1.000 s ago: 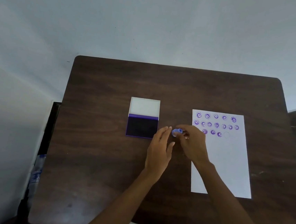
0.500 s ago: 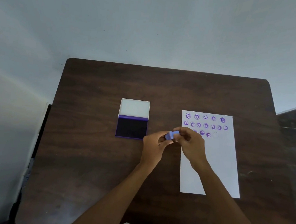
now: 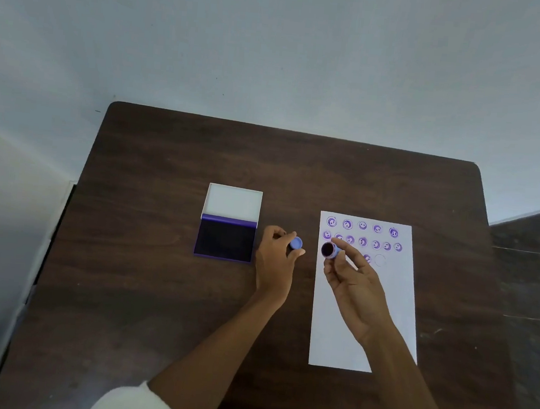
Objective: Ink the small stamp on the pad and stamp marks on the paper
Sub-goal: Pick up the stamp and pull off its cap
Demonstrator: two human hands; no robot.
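Note:
A small blue round stamp is pinched in my right hand, its dark inked face turned toward me, over the left edge of the white paper. My left hand holds the stamp's blue cap between thumb and fingers, just right of the ink pad. The ink pad lies open with its dark purple pad showing and its white lid folded back. Several purple smiley marks fill the top of the paper in rows.
The dark wooden table stands against a pale wall. Its right edge meets a darker surface. A white sleeve shows at the bottom.
The two hands, joined on the stamp before, have pulled apart: the cap has come off into my left hand, and the stamp stays in my right hand with its face turned up.

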